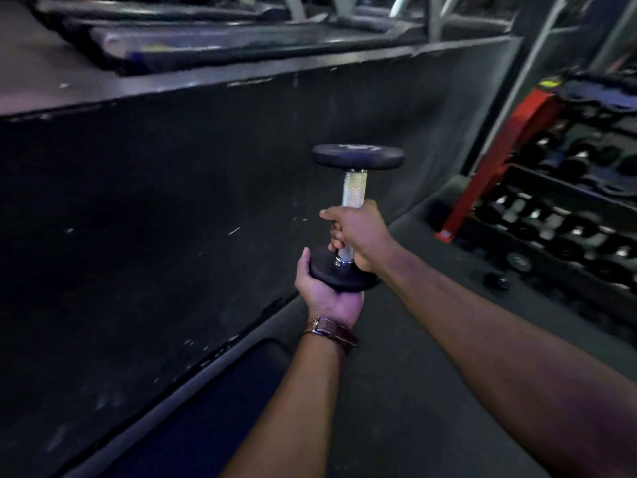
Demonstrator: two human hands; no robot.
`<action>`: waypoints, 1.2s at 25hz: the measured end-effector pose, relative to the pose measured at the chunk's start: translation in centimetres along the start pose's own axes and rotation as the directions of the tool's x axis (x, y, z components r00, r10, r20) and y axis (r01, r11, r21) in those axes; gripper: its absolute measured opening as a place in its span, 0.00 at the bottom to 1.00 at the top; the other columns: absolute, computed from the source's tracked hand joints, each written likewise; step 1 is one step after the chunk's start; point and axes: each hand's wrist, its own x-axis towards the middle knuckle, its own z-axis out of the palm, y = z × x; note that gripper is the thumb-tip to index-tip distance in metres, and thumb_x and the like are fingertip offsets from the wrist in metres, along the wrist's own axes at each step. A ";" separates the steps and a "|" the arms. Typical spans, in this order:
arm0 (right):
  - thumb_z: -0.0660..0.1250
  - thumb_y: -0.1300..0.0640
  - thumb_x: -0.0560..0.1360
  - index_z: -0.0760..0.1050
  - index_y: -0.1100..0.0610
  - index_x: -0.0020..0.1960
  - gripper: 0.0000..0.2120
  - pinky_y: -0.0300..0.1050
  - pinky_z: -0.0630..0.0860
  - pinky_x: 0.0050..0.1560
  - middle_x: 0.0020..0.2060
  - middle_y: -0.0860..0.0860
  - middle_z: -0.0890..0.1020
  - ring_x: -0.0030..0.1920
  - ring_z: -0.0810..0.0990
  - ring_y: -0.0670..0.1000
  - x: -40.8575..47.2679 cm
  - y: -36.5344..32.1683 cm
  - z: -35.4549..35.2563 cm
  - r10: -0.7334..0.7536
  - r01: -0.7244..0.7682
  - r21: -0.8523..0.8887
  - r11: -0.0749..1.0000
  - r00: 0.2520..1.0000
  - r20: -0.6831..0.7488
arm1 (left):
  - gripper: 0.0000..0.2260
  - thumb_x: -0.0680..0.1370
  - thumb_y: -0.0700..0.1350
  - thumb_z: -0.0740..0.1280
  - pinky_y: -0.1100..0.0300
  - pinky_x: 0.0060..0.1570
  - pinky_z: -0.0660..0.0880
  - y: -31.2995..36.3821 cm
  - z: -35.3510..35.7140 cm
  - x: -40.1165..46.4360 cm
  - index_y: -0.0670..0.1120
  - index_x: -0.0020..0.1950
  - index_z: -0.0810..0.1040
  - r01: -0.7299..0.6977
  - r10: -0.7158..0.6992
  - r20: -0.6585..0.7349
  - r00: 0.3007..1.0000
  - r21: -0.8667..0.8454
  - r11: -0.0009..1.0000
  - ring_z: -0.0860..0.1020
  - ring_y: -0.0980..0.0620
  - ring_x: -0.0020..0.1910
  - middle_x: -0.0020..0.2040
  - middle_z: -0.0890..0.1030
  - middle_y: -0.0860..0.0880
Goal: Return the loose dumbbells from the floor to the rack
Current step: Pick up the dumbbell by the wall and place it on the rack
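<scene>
My right hand [358,236] wraps the upright black-ended, chrome-handled dumbbell [355,188]; my left hand [327,288] cups its base. Carry it level toward the red-framed rack [558,188], far right.

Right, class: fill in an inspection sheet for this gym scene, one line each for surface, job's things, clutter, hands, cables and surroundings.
Surface: dark rubber floor.
Job's things: dumbbell held upright; rack at right, red-framed, holding dumbbells.
Clutter: small dark object on the floor by the rack, too blurred to identify.
Hands: right hand grips the chrome handle; left hand cups the lower head from beneath, strap on wrist.
Cables: nothing seen.
Surroundings: raised dark platform at left, blurred equipment on top.
</scene>
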 end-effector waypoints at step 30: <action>0.66 0.65 0.74 0.64 0.57 0.32 0.15 0.42 0.65 0.27 0.19 0.50 0.62 0.19 0.60 0.49 33.6 -27.9 -67.0 -0.097 0.152 0.068 0.986 0.857 -0.506 | 0.10 0.76 0.46 0.59 0.53 0.46 0.78 -58.0 33.1 43.6 0.41 0.43 0.75 0.524 -0.544 0.144 0.827 0.155 0.837 0.82 0.44 0.31 0.35 0.79 0.44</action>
